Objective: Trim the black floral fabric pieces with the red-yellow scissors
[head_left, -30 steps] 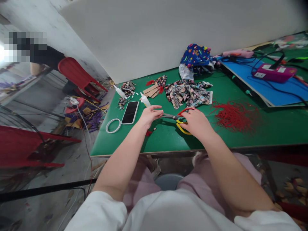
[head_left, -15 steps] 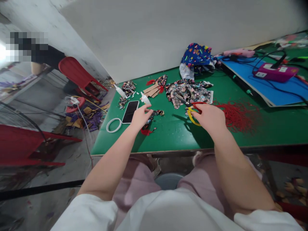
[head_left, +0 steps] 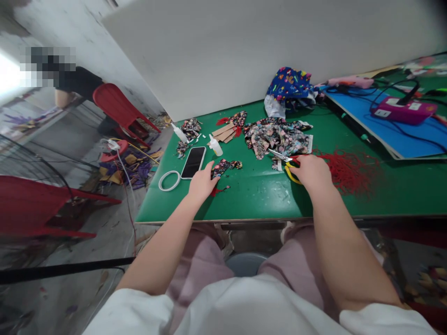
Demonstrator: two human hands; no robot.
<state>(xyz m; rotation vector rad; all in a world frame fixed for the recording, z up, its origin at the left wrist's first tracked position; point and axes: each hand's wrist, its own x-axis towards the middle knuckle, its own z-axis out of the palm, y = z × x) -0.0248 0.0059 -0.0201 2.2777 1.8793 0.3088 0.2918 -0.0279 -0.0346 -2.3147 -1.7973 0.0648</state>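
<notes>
A big white wall (head_left: 244, 46) stands behind a green table (head_left: 258, 190). On the far right of the table lies a blue board (head_left: 384, 128) with wires on it. Off to the left, on the floor, stands a red chair (head_left: 118, 109).

In the middle of the table there is a heap of flowery cloth (head_left: 275, 135). Just beside it on the right sits a fluffy pile of red thread (head_left: 349, 167).

The person sits at the near edge with both arms out. The right hand (head_left: 310, 171) is closed around the handles of the scissors (head_left: 281, 156) – the blades point left and lie on the near edge of the flowery cloth. The hand rests on the table, touching the red thread.

The left hand (head_left: 202, 181) lies open and flat on the table. Its fingertips touch the end of a small cloth piece (head_left: 226, 164), which lies between the two hands. A bit of red sticks out by the thumb.

Just left of that hand lies a dark phone (head_left: 193, 162), then a white ring (head_left: 169, 180). A little glue bottle (head_left: 215, 145) stands behind the phone.
</notes>
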